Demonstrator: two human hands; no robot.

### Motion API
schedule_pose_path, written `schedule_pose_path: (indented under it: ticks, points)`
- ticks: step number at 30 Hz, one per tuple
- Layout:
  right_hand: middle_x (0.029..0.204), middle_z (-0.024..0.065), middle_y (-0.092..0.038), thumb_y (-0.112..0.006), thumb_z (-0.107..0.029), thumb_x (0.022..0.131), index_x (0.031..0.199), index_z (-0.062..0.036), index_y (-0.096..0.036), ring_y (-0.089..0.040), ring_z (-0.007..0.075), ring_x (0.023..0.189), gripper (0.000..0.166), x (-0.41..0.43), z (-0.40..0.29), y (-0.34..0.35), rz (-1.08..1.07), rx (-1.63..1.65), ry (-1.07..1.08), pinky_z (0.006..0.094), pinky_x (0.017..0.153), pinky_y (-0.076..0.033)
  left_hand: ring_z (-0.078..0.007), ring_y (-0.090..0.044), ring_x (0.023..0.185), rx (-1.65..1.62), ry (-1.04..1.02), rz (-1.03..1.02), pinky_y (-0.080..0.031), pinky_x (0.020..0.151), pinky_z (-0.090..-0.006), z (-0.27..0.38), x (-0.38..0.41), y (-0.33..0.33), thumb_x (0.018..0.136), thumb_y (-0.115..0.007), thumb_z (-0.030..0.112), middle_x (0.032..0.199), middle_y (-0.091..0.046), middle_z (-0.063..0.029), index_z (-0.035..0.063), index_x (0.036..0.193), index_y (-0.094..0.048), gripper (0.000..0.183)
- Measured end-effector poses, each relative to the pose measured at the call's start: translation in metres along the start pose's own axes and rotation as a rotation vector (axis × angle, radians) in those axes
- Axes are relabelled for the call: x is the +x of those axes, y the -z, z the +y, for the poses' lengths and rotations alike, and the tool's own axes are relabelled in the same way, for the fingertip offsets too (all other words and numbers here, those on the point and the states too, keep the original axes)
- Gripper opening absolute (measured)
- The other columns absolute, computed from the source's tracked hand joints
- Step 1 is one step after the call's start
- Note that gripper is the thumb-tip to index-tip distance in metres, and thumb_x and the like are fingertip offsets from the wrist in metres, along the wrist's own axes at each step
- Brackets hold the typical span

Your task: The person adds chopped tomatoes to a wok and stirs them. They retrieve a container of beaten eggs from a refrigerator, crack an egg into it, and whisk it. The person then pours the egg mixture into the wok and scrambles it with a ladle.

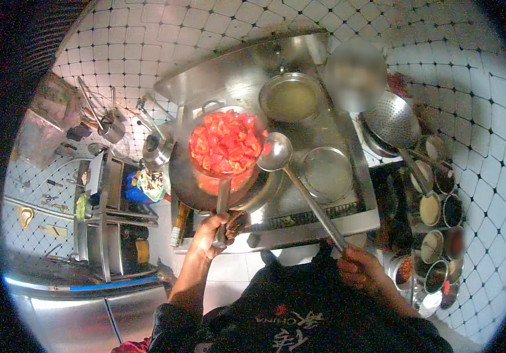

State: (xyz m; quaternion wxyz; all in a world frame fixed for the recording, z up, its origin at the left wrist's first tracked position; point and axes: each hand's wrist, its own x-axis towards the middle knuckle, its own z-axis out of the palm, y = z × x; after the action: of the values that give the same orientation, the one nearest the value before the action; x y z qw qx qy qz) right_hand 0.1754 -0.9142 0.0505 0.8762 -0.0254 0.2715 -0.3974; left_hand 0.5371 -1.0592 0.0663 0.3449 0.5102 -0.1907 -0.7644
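My left hand (213, 234) grips the handle of a strainer or similar round vessel heaped with chopped tomatoes (226, 141). It sits above a wok (187, 189) on the metal stove, and reddish liquid or tomato shows in the wok below the heap. A dark cloth (237, 223) is beside that hand, near the wok's front rim. My right hand (361, 267) holds the long handle of a metal ladle (276, 151). The ladle's bowl is at the right side of the tomatoes, with a small tomato piece at its edge.
Behind and right on the stove are a round pot of yellowish liquid (292, 97) and another round vessel (326, 173). A perforated skimmer (392, 119) rests over a pot at right, above several seasoning containers (430, 209). A basket of pale cut food (150, 183) and metal shelving (112, 212) stand left.
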Motion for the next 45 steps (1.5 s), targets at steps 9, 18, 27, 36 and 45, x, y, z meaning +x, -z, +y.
schedule_pose_path:
  ticks: [9,18,27,36,45]
  points:
    - [0.060,-0.0046,-0.037,-0.044,-0.027,0.096,0.136,-0.0092,-0.041,-0.029,0.0033,0.038,0.044,-0.129,-0.062,0.029,0.505,-0.027,0.030,0.0197,0.032,-0.027,-0.0169,-0.054,0.056,0.075,-0.017,-0.053,-0.043,0.049,-0.0279,-0.105,0.058,-0.097,0.082,-0.055,0.012,0.074,-0.058,-0.0101,0.0002,0.088,-0.055,0.013]
    - [0.059,-0.0016,-0.039,-0.045,-0.027,0.095,0.129,-0.0066,-0.044,-0.034,0.0065,0.037,0.040,-0.184,-0.073,0.062,0.333,0.008,0.167,0.0212,0.030,-0.029,-0.0158,-0.056,0.066,0.454,-0.022,-0.094,-0.046,0.060,-0.0296,-0.152,0.088,-0.120,0.082,-0.057,0.029,0.079,-0.060,-0.0051,0.0027,0.101,-0.059,0.032]
    - [0.075,0.0081,-0.058,-0.057,-0.015,0.090,0.139,-0.0039,-0.035,-0.051,0.0145,0.054,0.055,-0.134,-0.066,0.098,0.578,-1.432,0.399,0.0272,0.051,-0.043,-0.0219,-0.065,0.080,0.204,0.235,-0.183,-0.054,0.070,-0.0315,-0.197,0.112,-0.103,0.084,-0.061,0.019,0.095,-0.065,-0.0140,-0.0059,0.112,-0.054,0.038]
    - [0.076,0.0090,-0.057,-0.059,-0.007,0.086,0.140,-0.0040,-0.035,-0.051,0.0116,0.069,0.059,-0.114,-0.082,0.097,0.659,-1.371,0.167,0.0281,0.060,-0.045,-0.0178,-0.058,0.084,0.473,0.250,-0.214,-0.049,0.073,-0.0302,-0.196,0.123,-0.125,0.088,-0.062,0.030,0.095,-0.062,-0.0067,0.0005,0.110,-0.056,0.037]
    - [0.072,0.0014,-0.053,-0.058,-0.006,0.086,0.141,-0.0077,-0.036,-0.045,0.0086,0.057,0.060,-0.085,-0.059,0.063,0.641,-1.109,0.247,0.0258,0.054,-0.042,-0.0378,-0.063,0.083,1.130,-0.154,-0.272,-0.051,0.077,-0.0477,-0.263,0.195,-0.068,0.086,-0.056,0.046,0.093,-0.064,-0.0227,0.0005,0.111,-0.058,0.052]
